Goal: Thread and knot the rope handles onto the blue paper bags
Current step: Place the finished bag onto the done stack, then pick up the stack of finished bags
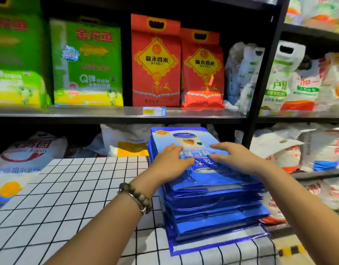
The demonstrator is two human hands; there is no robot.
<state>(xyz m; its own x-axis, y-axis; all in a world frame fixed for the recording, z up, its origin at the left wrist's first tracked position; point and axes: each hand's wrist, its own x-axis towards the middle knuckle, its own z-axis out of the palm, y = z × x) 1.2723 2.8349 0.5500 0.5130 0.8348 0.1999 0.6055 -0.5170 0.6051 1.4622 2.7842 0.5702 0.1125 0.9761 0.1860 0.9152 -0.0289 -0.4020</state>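
From the head camera, a stack of flat, glossy blue paper bags (212, 222) lay on the right part of the desk (69, 197), which was covered with a white cloth gridded in black. The left hand (170, 163) and the right hand (235, 155) both rested open on the top bag, fingers spread and gripping nothing. A brown beaded bracelet (138, 197) circled the left wrist. Red rice bags (155, 64) stood on the metal shelf (107, 111) behind.
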